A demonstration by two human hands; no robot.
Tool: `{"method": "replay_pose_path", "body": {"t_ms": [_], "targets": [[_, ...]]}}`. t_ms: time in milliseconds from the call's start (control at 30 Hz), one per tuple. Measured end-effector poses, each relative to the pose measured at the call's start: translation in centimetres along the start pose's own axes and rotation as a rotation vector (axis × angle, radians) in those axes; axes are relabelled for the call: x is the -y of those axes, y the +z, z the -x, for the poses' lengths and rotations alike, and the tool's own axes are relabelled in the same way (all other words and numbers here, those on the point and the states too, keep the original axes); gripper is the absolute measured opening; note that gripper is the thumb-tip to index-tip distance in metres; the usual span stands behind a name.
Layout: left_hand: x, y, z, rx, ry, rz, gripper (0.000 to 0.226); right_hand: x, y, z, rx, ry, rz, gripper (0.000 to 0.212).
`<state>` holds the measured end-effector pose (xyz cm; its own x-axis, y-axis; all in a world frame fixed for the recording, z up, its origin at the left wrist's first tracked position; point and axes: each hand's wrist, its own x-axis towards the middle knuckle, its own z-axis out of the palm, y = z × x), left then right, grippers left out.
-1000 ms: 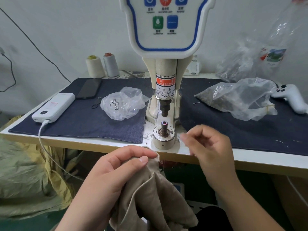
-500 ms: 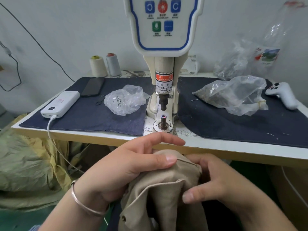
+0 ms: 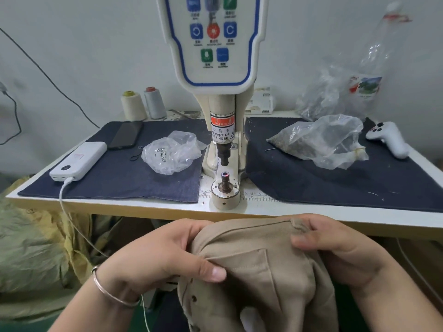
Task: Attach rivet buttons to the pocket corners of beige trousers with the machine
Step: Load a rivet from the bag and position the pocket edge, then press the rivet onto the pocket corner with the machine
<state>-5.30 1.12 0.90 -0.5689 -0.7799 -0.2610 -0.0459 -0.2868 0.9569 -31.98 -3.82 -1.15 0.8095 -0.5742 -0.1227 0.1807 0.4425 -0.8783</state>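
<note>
Beige trousers [image 3: 259, 279] are held below the table's front edge, waistband and a small pocket facing me. My left hand [image 3: 163, 257] grips the cloth at the pocket's left corner, thumb on top. My right hand [image 3: 335, 250] pinches the waistband at a belt loop on the right. The rivet machine [image 3: 224, 130] stands at the table's middle, its lower die post [image 3: 224, 182] bare, the punch raised above it. A clear bag of metal rivets [image 3: 171, 152] lies left of the machine.
A larger plastic bag of small parts [image 3: 318, 140] and a white controller [image 3: 388, 137] lie on the dark denim mat [image 3: 335, 183] at right. A white power bank [image 3: 79, 161] with cable, a phone [image 3: 125, 135] and two thread cones [image 3: 143, 104] are at left.
My right hand dropped from near the die to the trousers and took hold of the waistband. Both hands then spread the cloth, exposing the pocket.
</note>
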Motion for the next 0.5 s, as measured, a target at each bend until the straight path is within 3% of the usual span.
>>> {"method": "replay_pose_path", "body": {"t_ms": [133, 200, 300, 433, 500], "targets": [[1.0, -0.1, -0.7, 0.071, 0.108, 0.179, 0.042, 0.1, -1.3, 0.5, -0.017, -0.025, -0.025, 0.055], [0.9, -0.6, -0.8, 0.024, 0.121, 0.192, 0.052, 0.8, -1.7, 0.6, 0.013, -0.05, -0.059, 0.057], [0.2, -1.3, -1.0, -0.08, 0.131, 0.158, 0.065, 2.0, -1.8, -0.1, 0.035, -0.08, -0.013, 0.032], [-0.4, -2.0, -1.5, -0.184, 0.123, 0.125, 0.061, 3.0, -2.0, -2.0, -0.015, -0.104, 0.043, 0.02], [-0.6, -2.5, -1.8, -0.25, 0.114, 0.1, 0.042, 3.4, -2.5, -2.8, -0.053, -0.081, 0.06, 0.021]]}}
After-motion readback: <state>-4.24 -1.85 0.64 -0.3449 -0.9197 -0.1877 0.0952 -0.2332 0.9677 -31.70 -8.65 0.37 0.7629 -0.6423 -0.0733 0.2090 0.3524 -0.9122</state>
